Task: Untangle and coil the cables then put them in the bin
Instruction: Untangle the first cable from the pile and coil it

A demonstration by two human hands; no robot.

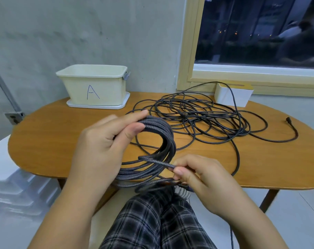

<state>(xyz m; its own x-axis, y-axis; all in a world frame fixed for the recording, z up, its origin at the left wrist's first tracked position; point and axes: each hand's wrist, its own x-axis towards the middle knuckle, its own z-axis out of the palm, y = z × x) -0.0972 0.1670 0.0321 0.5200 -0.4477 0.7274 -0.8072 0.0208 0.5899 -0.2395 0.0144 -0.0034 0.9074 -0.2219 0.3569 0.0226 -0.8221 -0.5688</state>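
Right hand, nearest the lens above the checked trousers, pinches the free run of the braided cable between thumb and forefinger, the other fingers curled behind it. Left hand grips the upper arc of the coil, thumb pressed on the bundled turns and fingers wrapped behind them, so the loops hang as one ring over the near edge of the table. The step in hand appears to be laying one more turn onto this coil, or wrapping the tail around it. To do it well, keep the left thumb clamped on all turns at one spot so none slides out; feed the free run with the right hand at light, even tension; match each new loop to the size of those already held; let the strand roll slightly between the pinching fingers so twist does not build up. The loose tail drops toward the lap, and its end cannot be made out. Beyond the hands, a thinner black cable lies in a loose tangle across the middle of the table, one plug end lying off to the right; a few of its loops pass under the held coil, so lift clear before moving. The bin, marked A, stands on a white tray at the far left, well apart, and no cable shows in it from this angle.
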